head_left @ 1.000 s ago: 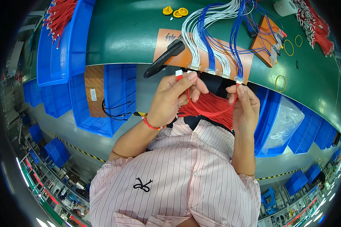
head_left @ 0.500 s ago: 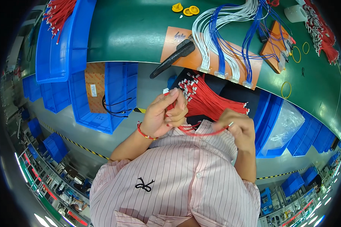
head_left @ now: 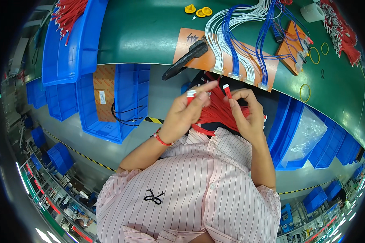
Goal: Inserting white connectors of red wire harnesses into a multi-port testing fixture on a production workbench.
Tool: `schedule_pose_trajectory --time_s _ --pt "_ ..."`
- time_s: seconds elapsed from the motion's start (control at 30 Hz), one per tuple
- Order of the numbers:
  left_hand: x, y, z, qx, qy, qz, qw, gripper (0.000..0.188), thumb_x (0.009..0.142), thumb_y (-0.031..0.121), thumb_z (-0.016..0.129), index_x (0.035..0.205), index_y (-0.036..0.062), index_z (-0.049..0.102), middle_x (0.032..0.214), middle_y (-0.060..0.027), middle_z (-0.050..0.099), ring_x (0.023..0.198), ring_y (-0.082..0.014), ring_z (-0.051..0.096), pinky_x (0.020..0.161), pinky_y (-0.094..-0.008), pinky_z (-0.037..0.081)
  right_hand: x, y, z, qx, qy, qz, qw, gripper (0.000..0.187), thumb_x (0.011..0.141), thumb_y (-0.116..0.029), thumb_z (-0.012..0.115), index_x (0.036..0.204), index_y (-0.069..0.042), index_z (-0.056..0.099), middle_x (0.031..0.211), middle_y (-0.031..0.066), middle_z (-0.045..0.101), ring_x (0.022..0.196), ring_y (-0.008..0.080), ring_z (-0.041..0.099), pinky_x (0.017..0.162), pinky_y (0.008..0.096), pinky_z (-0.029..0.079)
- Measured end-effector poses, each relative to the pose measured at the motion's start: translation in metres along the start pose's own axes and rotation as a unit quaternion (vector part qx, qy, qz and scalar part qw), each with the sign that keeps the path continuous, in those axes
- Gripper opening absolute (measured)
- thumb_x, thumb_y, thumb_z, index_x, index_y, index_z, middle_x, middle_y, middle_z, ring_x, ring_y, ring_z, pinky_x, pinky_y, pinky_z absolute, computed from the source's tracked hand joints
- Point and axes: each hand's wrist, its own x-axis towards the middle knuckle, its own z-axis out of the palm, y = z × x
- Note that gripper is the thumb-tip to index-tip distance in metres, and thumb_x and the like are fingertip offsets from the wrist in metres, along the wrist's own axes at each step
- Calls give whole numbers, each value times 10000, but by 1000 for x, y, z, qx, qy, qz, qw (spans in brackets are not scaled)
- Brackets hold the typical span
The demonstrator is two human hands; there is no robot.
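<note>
My left hand (head_left: 187, 106) is closed around several red cables whose white connectors (head_left: 191, 93) stick out above the thumb; its index finger points out to the right. In my right hand (head_left: 247, 114), thumb and fingers pinch a red cable (head_left: 228, 92) just below its white connector, held upright. Beneath and between both hands, a large bundle of red cables (head_left: 221, 111) with white ends lies on a dark surface at my lap. Part of that bundle is hidden behind my hands.
Ahead is a green table (head_left: 146, 40) with an orange board (head_left: 182, 44), a black tool (head_left: 186, 60), white and blue cables (head_left: 215, 36), and yellow rings (head_left: 305, 92). Blue bins (head_left: 61, 60) stand on the left, others (head_left: 286, 133) below the right table edge. A tape roll (head_left: 312, 13) sits far right.
My right hand has moved up and inward, bringing a connector end beside the left hand. The left index finger has stretched out, and the red cable between the hands no longer shows as a loop.
</note>
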Motion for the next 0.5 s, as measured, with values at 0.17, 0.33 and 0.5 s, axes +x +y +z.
schedule_pose_trajectory --time_s 0.17,0.33,0.5 --pt "10 5 20 46 -66 80 994 391 1055 274 380 1212 -13 595 792 19 540 500 -14 314 510 -185 284 -6 -18 -1 53 -45 -9 998 115 920 -17 624 1007 22 559 807 81 650 733 119 636 695 250 507" --pt "18 15 13 -24 -10 36 999 335 1044 257 424 898 10 597 701 15 516 485 -12 296 450 -205 223 -18 -24 -39 -12 -131 74 989 146 904 -37 652 1042 12 643 805 100 669 768 130 654 708 244 510" --pt "25 15 13 -11 -8 46 999 303 1037 216 454 917 3 634 670 46 427 490 -1 261 440 -198 191 -40 -5 -68 135 -36 192 971 96 870 -14 677 965 1 665 816 50 668 637 93 605 612 211 490"
